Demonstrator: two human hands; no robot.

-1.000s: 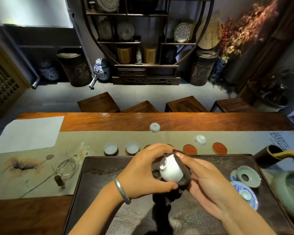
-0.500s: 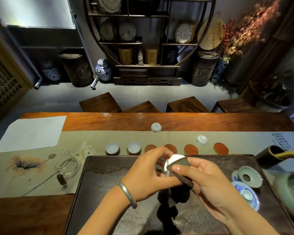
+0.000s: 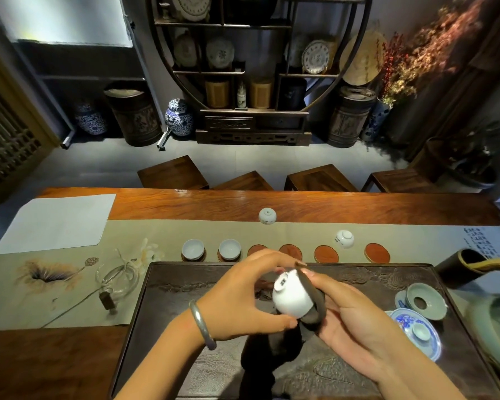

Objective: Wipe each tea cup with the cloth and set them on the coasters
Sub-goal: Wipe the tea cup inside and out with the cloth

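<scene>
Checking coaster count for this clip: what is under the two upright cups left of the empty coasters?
Each upright cup sits on a coaster; only a dark rim peeks out beneath. The coaster faces are covered.

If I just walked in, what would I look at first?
Probably the white cup in the middle, held over the dark tray by the left hand while the right hand wraps a dark cloth around it. Behind them, a row of round coasters runs along the table; the two at the left end already carry cups.
</scene>
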